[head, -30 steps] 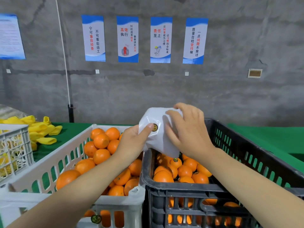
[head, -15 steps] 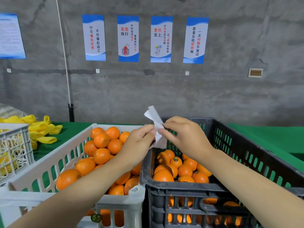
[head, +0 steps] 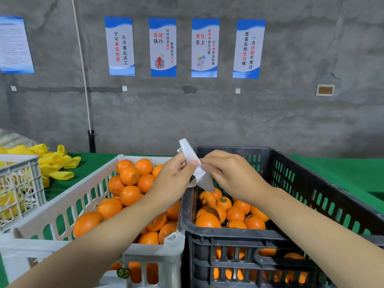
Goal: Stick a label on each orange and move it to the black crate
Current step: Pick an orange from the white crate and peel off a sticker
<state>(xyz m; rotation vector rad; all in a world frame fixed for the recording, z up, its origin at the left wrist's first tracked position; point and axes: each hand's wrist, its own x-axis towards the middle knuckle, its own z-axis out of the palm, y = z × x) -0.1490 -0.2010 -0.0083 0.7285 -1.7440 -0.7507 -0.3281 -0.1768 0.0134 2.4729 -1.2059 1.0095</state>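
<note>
With left hand (head: 174,179) and right hand (head: 232,177) meeting fingertip to fingertip, pinches a white label strip (head: 187,147) from both sides above the join of the 2 crates. Leaves oranges (head: 129,175) waiting in the white crate (head: 62,206), beside the black crate (head: 311,183). Risks the curling strip sticking to itself or a fingertip, or a sticker tearing under a hurried peel. Holds the strip's long axis near upright, top leaning left, tail drooping toward the black crate.

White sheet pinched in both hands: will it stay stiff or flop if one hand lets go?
Probably flops: the white sheet curls and folds between the left hand and right hand. Likely very light, since fingertip pinches alone carry it.
</note>
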